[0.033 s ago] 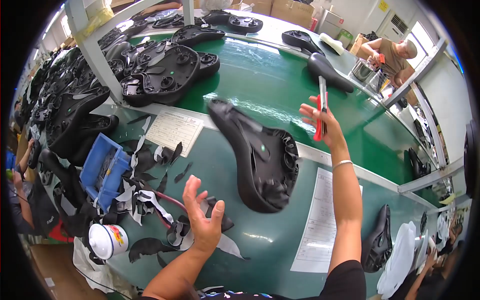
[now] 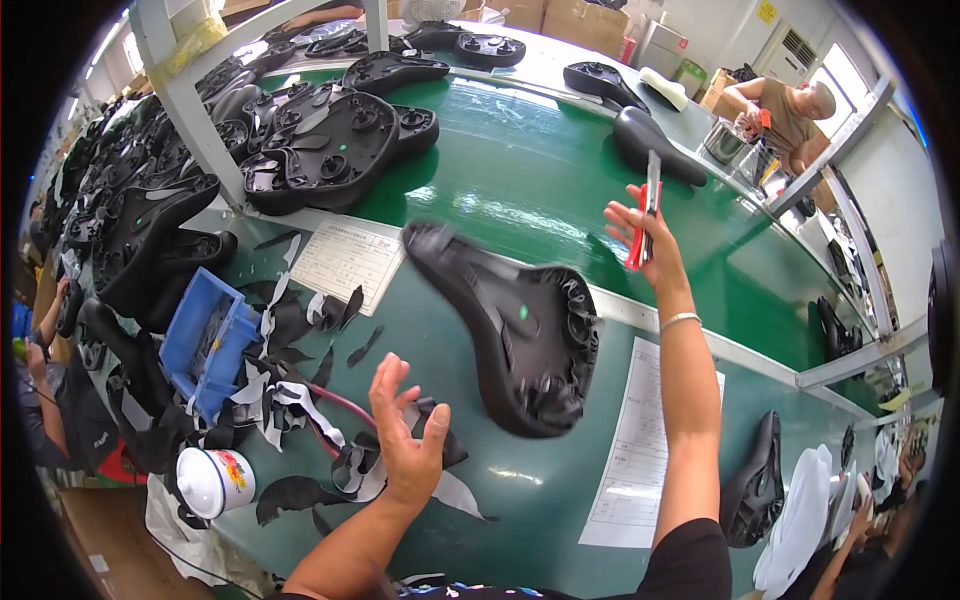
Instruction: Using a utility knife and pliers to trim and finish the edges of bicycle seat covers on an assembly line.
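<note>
A black bicycle saddle (image 2: 505, 325) is underside up over the bench in front of me, slightly blurred, its nose toward the upper left. Bunched cover material shows around its wide rear. My left hand (image 2: 408, 440) is open and holds nothing; its fingers are spread beside the saddle, not touching it. Above and to the right of the saddle, my right hand (image 2: 655, 245) grips a red utility knife (image 2: 648, 225) with its blade pointing up, some fingers stretched out. Dark and white offcuts (image 2: 290, 400) lie by my left hand.
A blue plastic bin (image 2: 205, 345) and a white lidded enamel mug (image 2: 215, 482) stand at left. Several saddles (image 2: 325, 150) pile up at the far left. Printed sheets (image 2: 632, 450) lie on the bench. Beyond a metal rail runs a green belt (image 2: 500, 150). Another person (image 2: 785, 115) works at far right.
The saddle has turned slightly and shifted, its nose going left and down and its rear a little lower. My right hand and knife have moved slightly to the right; my left hand is nearly unchanged.
</note>
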Action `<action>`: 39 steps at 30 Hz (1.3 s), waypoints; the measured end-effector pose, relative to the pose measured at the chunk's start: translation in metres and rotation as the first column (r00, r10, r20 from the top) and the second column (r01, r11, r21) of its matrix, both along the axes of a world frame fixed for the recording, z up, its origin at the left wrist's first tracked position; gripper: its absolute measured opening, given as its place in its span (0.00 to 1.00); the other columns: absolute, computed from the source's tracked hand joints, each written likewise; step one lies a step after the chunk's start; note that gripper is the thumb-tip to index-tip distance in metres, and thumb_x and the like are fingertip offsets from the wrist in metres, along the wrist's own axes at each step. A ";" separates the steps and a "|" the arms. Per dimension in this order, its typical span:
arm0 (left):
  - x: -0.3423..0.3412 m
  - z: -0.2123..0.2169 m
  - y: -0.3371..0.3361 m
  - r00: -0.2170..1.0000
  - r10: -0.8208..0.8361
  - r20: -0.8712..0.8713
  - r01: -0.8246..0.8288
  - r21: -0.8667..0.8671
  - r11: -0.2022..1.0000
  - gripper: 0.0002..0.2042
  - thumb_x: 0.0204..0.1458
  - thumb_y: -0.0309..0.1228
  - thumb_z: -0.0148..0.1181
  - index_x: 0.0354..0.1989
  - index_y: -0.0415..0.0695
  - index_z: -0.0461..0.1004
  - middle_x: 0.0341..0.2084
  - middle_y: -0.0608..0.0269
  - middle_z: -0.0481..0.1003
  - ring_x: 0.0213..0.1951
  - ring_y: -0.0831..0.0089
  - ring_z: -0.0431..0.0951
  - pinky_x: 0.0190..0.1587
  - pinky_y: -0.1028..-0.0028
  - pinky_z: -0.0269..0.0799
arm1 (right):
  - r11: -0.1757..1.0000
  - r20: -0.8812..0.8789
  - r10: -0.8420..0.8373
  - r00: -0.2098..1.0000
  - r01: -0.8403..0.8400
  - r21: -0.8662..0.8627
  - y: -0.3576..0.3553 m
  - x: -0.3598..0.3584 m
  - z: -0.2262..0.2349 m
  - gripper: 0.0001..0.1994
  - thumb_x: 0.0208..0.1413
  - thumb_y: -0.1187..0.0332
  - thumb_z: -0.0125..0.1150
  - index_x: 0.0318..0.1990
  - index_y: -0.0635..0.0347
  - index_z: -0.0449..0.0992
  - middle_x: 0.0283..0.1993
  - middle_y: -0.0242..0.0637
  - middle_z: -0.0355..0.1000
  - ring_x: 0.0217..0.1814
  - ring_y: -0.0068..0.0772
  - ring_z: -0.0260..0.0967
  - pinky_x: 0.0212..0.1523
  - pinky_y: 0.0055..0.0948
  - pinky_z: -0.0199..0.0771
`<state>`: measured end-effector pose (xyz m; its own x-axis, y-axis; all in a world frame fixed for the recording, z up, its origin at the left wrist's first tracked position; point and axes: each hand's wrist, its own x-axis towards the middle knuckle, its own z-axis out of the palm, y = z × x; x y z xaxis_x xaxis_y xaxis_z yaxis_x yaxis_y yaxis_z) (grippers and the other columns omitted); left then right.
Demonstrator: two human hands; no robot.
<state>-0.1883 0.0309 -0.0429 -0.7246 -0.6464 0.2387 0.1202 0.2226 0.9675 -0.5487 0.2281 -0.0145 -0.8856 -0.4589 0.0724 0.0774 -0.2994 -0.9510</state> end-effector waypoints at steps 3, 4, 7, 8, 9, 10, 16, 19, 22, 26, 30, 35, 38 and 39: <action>0.004 -0.008 0.002 0.995 -0.083 0.059 0.090 -0.123 0.988 0.37 0.50 0.47 0.62 0.63 0.39 0.55 0.60 0.48 0.53 0.58 0.59 0.60 0.54 0.63 0.63 | 0.948 0.129 -0.213 0.969 0.237 -0.215 0.000 -0.075 -0.043 0.26 0.50 0.67 0.60 0.59 0.51 0.63 0.47 0.45 0.66 0.49 0.40 0.69 0.49 0.43 0.73; 0.002 -0.004 0.001 0.996 -0.059 0.062 0.063 -0.057 0.996 0.36 0.49 0.47 0.63 0.61 0.38 0.57 0.59 0.47 0.55 0.56 0.58 0.61 0.52 0.63 0.64 | 0.949 0.136 -0.195 0.971 0.222 -0.226 -0.013 -0.087 -0.046 0.26 0.50 0.67 0.60 0.59 0.51 0.63 0.47 0.45 0.66 0.49 0.40 0.69 0.49 0.43 0.73; 0.004 0.000 -0.003 0.987 -0.080 0.138 0.100 -0.144 0.984 0.35 0.49 0.47 0.63 0.59 0.38 0.59 0.57 0.46 0.58 0.55 0.57 0.62 0.51 0.65 0.65 | 0.885 0.239 -0.292 0.926 0.357 -0.299 -0.047 -0.125 -0.056 0.25 0.48 0.66 0.62 0.56 0.41 0.65 0.41 0.38 0.63 0.41 0.37 0.66 0.44 0.47 0.73; 0.004 0.000 -0.001 0.986 -0.082 0.146 0.108 -0.177 0.978 0.33 0.48 0.46 0.64 0.58 0.38 0.61 0.55 0.46 0.61 0.55 0.56 0.63 0.50 0.65 0.65 | 0.891 0.227 -0.287 0.931 0.347 -0.294 -0.051 -0.140 -0.055 0.25 0.48 0.65 0.63 0.56 0.38 0.65 0.44 0.41 0.63 0.44 0.40 0.65 0.49 0.50 0.70; 0.004 0.002 -0.002 0.980 -0.105 0.168 0.139 -0.204 0.969 0.32 0.48 0.45 0.65 0.57 0.38 0.62 0.54 0.45 0.62 0.53 0.56 0.65 0.49 0.65 0.66 | 0.896 0.213 -0.284 0.935 0.338 -0.288 -0.055 -0.154 -0.054 0.25 0.48 0.65 0.64 0.55 0.36 0.66 0.46 0.44 0.63 0.47 0.43 0.63 0.54 0.53 0.67; 0.004 0.001 -0.004 0.979 -0.108 0.171 0.146 -0.231 0.962 0.32 0.48 0.44 0.65 0.57 0.38 0.62 0.53 0.45 0.63 0.52 0.56 0.66 0.48 0.66 0.67 | 0.896 0.208 -0.303 0.930 0.353 -0.271 -0.068 -0.161 -0.052 0.23 0.47 0.62 0.65 0.52 0.36 0.67 0.40 0.40 0.61 0.42 0.39 0.60 0.51 0.57 0.68; 0.008 -0.001 0.001 0.980 -0.117 0.162 0.134 -0.097 0.986 0.35 0.49 0.45 0.64 0.59 0.34 0.59 0.48 0.52 0.66 0.48 0.66 0.68 0.52 0.69 0.61 | 0.835 0.336 -0.352 0.874 0.455 -0.308 -0.092 -0.197 -0.049 0.28 0.45 0.59 0.68 0.55 0.40 0.65 0.49 0.37 0.61 0.46 0.46 0.60 0.52 0.69 0.62; 0.001 0.001 0.004 0.970 -0.169 0.176 0.187 -0.095 0.978 0.39 0.47 0.48 0.66 0.60 0.35 0.58 0.45 0.54 0.69 0.47 0.66 0.69 0.51 0.69 0.62 | 0.713 0.198 -0.528 0.826 0.557 -0.426 -0.061 -0.212 -0.052 0.33 0.46 0.61 0.68 0.60 0.38 0.60 0.57 0.34 0.57 0.49 0.51 0.60 0.47 0.67 0.68; -0.001 -0.001 0.001 0.972 -0.108 0.209 0.158 -0.237 0.959 0.46 0.35 0.52 0.72 0.60 0.37 0.59 0.42 0.52 0.71 0.41 0.60 0.71 0.47 0.64 0.66 | 0.709 0.134 -0.584 0.801 0.583 -0.396 -0.087 -0.154 -0.059 0.31 0.49 0.65 0.66 0.60 0.43 0.58 0.55 0.33 0.58 0.46 0.44 0.64 0.37 0.51 0.76; -0.003 0.008 0.004 0.969 -0.094 0.229 0.162 -0.300 0.940 0.50 0.35 0.46 0.73 0.64 0.35 0.50 0.43 0.49 0.70 0.43 0.56 0.70 0.49 0.60 0.64 | 0.792 0.097 -0.552 0.828 0.557 -0.252 -0.038 -0.083 -0.043 0.28 0.51 0.65 0.66 0.57 0.43 0.59 0.51 0.36 0.60 0.38 0.44 0.67 0.30 0.43 0.77; -0.008 -0.003 0.012 0.988 -0.150 0.036 0.149 0.030 0.988 0.39 0.41 0.27 0.62 0.63 0.37 0.49 0.47 0.44 0.69 0.44 0.59 0.74 0.48 0.63 0.70 | 0.907 0.141 -0.373 0.917 0.393 -0.152 0.048 0.038 -0.023 0.21 0.55 0.64 0.62 0.54 0.43 0.63 0.39 0.34 0.68 0.29 0.35 0.69 0.24 0.32 0.76; 0.001 -0.013 -0.007 0.959 -0.196 -0.205 0.266 0.410 0.872 0.33 0.43 0.20 0.52 0.62 0.38 0.51 0.51 0.46 0.68 0.45 0.69 0.73 0.49 0.72 0.70 | 0.918 0.225 -0.391 0.892 0.395 0.030 0.076 0.251 0.024 0.25 0.57 0.67 0.57 0.61 0.51 0.59 0.36 0.40 0.73 0.26 0.30 0.74 0.18 0.25 0.74; 0.009 -0.003 -0.014 0.898 -0.392 -0.198 0.439 0.372 0.818 0.31 0.43 0.21 0.52 0.60 0.37 0.56 0.52 0.48 0.67 0.44 0.72 0.71 0.50 0.74 0.67 | 0.947 0.212 -0.227 0.950 0.165 0.274 0.104 0.334 0.021 0.33 0.57 0.69 0.57 0.68 0.53 0.48 0.39 0.52 0.75 0.20 0.28 0.72 0.18 0.24 0.74; 0.014 0.003 -0.015 0.873 -0.462 -0.155 0.485 0.369 0.793 0.30 0.42 0.22 0.53 0.60 0.37 0.57 0.53 0.49 0.67 0.44 0.73 0.70 0.50 0.74 0.66 | 0.941 0.177 -0.217 0.960 0.157 0.298 0.103 0.353 0.024 0.31 0.58 0.69 0.56 0.67 0.55 0.49 0.40 0.49 0.74 0.21 0.25 0.71 0.17 0.21 0.73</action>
